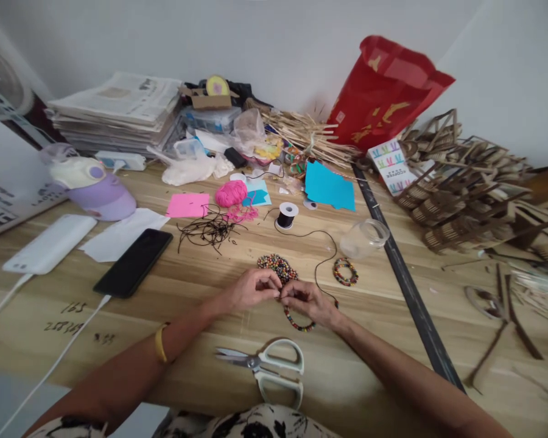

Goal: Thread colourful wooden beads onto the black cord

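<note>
My left hand [254, 288] and my right hand [309, 300] meet fingertip to fingertip above the table. Both are closed in a pinch on a beaded cord [301, 327], whose multicoloured beads curve below my right fingers. What lies exactly between the fingertips is too small to make out. Just behind the hands is a heap of strung beads [276, 265]. A thin black cord loops from the black cord spool [287, 216] to beside my right hand. A finished-looking bead bracelet [346, 272] lies to the right. Scissors [260, 364] with pale handles rest in front of me.
Black cord scraps [210, 230], a pink yarn ball [231, 193] and a clear jar [364, 237] lie further back. A phone [133, 263] sits at left. A dark strip [406, 286] crosses the table at right, beside brown woven pieces [456, 201].
</note>
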`<state>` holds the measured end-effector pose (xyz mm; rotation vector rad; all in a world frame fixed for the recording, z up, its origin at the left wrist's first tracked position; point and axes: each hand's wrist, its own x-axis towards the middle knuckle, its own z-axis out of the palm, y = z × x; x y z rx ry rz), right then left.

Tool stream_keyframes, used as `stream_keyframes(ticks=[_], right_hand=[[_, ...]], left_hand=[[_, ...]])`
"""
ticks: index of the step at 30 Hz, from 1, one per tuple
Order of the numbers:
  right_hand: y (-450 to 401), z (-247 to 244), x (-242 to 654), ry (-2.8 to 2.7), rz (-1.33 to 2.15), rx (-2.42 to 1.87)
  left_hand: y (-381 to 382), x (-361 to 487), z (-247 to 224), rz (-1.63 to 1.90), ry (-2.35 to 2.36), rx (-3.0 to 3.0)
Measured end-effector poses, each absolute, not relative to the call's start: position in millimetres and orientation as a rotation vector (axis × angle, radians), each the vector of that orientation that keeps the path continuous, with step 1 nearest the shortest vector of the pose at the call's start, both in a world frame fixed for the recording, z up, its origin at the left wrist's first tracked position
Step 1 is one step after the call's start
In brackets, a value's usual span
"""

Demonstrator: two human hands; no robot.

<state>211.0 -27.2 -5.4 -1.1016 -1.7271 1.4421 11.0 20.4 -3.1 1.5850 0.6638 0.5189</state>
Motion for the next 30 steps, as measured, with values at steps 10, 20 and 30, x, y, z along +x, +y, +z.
stream_keyframes(ticks=[10,20,30], right_hand=[[-30,3,209,-1.492,1.602,-1.151],[-33,19,215,-1.628,1.456,-1.244],[-42,58,272,-1.805,0.936,-1.589]], left_hand=[[14,8,11,0.554,0.810,1.943],[9,4,26,0.571,0.723,1.991],[14,-2,25,0.627,0.731,1.897]])
